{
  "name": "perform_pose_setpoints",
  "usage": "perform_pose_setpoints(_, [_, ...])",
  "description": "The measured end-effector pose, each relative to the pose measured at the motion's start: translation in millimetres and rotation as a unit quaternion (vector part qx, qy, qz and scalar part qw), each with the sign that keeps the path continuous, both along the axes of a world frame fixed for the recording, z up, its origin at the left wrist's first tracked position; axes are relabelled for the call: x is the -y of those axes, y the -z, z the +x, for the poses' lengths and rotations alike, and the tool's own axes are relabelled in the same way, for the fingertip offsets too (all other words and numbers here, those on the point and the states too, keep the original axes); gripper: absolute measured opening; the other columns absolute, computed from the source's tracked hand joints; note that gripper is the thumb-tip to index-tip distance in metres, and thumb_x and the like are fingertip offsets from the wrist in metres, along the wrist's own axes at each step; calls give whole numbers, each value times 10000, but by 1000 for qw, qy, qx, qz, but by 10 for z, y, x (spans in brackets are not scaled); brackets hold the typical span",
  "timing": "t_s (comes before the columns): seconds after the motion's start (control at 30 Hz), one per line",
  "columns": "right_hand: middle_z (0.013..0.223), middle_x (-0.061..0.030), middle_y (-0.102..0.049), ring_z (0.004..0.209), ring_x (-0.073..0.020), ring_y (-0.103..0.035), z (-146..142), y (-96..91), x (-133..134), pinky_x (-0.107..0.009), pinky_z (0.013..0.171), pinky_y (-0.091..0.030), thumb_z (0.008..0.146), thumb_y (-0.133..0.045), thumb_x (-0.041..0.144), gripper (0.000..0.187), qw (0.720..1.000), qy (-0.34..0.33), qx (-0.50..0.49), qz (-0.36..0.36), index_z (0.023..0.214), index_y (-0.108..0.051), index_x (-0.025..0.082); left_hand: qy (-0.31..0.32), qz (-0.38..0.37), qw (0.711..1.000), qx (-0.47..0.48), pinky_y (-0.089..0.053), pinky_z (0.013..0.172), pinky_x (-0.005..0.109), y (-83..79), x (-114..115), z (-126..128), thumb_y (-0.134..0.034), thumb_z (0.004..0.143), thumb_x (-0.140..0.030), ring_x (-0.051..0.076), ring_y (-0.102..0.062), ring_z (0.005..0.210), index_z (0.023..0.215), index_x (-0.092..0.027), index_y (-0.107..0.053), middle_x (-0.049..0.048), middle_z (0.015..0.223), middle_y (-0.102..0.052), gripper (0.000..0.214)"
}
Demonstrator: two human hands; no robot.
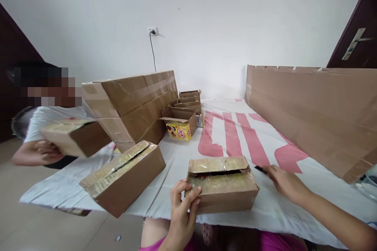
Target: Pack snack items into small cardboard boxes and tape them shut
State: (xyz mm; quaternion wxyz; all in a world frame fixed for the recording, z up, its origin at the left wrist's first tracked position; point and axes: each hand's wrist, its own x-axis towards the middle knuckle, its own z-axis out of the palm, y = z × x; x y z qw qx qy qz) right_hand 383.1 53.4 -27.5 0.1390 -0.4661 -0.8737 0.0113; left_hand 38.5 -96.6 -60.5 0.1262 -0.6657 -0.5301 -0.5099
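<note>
A small taped cardboard box (pixel 222 184) lies on the white and red sheet (pixel 235 137) right in front of me, its top seam slit open. My left hand (pixel 182 208) grips the box's near left corner, fingers curled over the top edge. My right hand (pixel 284 182) rests on the sheet just right of the box, closed on a thin dark tool (pixel 260 169) that points toward the box's top right corner.
A second taped box (pixel 123 178) lies left of mine. Another person at the far left holds a box (pixel 75 135). Stacked large cartons (pixel 132 106) and small open boxes (pixel 181 123) stand behind. A long cardboard sheet (pixel 318 113) runs along the right.
</note>
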Motion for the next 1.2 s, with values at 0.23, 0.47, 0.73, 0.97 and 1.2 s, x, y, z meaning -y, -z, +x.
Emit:
perform_pose_setpoints(0.23, [946,-85,-676,886,-221,-635,-114,43,132,-365,757,-527,947,-417,213,254,981,-96,-128,113,1083,-630,194,-16,-5,1000,-5,-474,962,465,-48,29,28,-518,880,-147,243,-471,1138,1090,-297,-636,65,1074,-473,284])
perform_pose_setpoints(0.47, [1102,-98,-661,1037,-236,-571,-751,-445,559,-427,922,-454,948,-459,336,291,953,-238,-131,137,1151,-595,177,-44,2,999,-12,-473,974,473,-44,57,114,-502,886,-124,249,-470,1185,1172,-277,-580,83,1148,-470,334])
perform_pose_setpoints(0.73, [1137,-106,-665,1078,-275,-543,-985,-465,552,-460,931,-443,860,-614,385,418,978,-159,-81,106,1207,-594,152,-50,10,999,-19,-509,927,426,-31,111,131,-527,874,-110,238,-507,1172,1282,-263,-457,104,1205,-479,441])
perform_pose_setpoints(0.97, [1075,-107,-624,1015,-280,-525,-922,-449,673,-475,924,-444,730,-740,363,536,957,-133,-180,183,1204,-573,175,-44,-68,995,57,-452,997,493,-81,122,135,-573,872,-236,290,-436,1281,1425,-248,-289,155,1356,-412,621])
perform_pose_setpoints(1.2, [1064,-106,-584,1012,-256,-536,-871,-366,704,-450,910,-453,851,-596,224,428,940,-162,-185,236,1269,-505,197,45,-115,962,242,-486,961,406,-145,-1,115,-562,890,-341,250,-546,1199,1417,-266,-319,130,1336,-487,585])
